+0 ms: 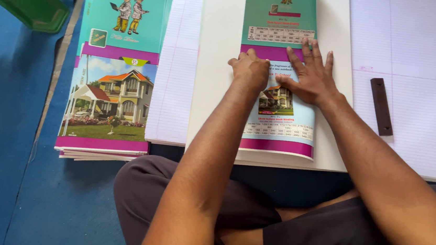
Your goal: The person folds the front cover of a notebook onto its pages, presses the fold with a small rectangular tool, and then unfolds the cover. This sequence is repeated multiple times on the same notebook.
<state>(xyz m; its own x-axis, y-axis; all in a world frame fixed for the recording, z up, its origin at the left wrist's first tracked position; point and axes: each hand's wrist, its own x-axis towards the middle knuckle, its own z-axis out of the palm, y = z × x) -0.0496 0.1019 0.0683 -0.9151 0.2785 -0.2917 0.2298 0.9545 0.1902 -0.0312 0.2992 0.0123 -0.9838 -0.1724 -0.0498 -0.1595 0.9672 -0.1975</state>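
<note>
A folded printed notebook cover [275, 23], teal, magenta and pale blue with a house picture, lies on a white board [212, 60] in front of me. My left hand [249, 70] presses down on the cover's left edge with its fingers curled into a fist. My right hand [311, 75] lies flat on the cover beside it, fingers spread and pointing away from me. Neither hand grips anything.
A stack of the same printed covers [108, 95] lies to the left on the blue mat [5, 157]. Lined paper sheets [404, 32] lie under and right of the board, with a dark brown bar [381, 106] on them. A green plastic object [37, 12] stands far left.
</note>
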